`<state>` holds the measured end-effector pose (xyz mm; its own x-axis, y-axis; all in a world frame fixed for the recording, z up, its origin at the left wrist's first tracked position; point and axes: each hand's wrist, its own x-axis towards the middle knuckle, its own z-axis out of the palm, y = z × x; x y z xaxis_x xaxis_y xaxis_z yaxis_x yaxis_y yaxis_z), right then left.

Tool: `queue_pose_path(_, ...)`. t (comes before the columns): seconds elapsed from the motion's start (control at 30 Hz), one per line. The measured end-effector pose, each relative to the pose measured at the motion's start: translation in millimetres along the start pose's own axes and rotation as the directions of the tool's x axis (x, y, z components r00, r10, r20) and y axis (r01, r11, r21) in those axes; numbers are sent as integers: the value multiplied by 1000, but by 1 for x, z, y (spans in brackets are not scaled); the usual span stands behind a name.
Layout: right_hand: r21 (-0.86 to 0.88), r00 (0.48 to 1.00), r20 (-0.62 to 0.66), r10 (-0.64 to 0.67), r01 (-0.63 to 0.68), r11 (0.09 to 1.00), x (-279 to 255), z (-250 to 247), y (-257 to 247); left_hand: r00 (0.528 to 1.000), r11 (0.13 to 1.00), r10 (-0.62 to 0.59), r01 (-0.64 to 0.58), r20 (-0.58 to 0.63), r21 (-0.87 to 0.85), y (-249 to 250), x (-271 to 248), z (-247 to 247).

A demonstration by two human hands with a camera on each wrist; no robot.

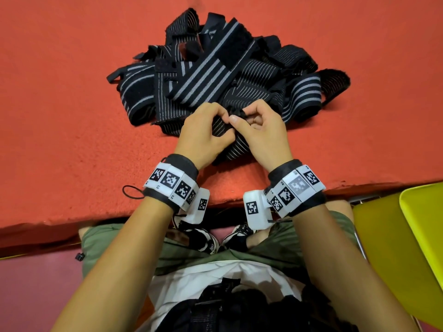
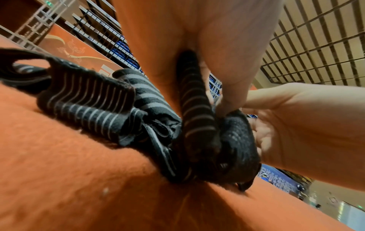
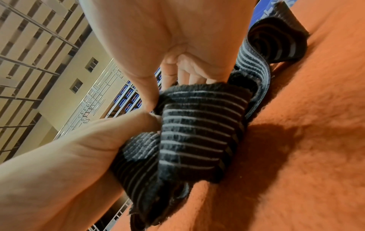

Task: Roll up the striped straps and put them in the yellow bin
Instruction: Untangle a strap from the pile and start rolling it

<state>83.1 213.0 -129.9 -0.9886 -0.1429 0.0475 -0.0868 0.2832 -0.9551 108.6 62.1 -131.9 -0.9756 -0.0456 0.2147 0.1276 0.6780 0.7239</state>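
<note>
Pinching one striped strap (image 1: 230, 144) with both hands, yellow bin (image 1: 393, 248) beside

The straps (image 1: 215, 75) are seen to be black with grey and white stripes, some broad and some fine. The surface (image 1: 60, 104) is covered in orange-red, and the bin (image 1: 395, 248) at the near right is coloured bright yellow.

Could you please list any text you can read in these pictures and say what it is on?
"L3", "L2": left wristband, tiny, uncertain.
"R2": right wristband, tiny, uncertain.
Blue banner: white characters, too blurred to read.
Striped straps: no text visible.
</note>
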Motion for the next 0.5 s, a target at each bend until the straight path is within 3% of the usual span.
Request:
queue_pose_path(0.27,-24,996,87,-20,22,999,-3,-8,6,994,996,-61,55,-92,-70,-2,-6,2)
queue_pose_path(0.5,-36,996,87,-16,19,999,-5,-6,7,995,993,-78,73,-57,-91,2,-5,2)
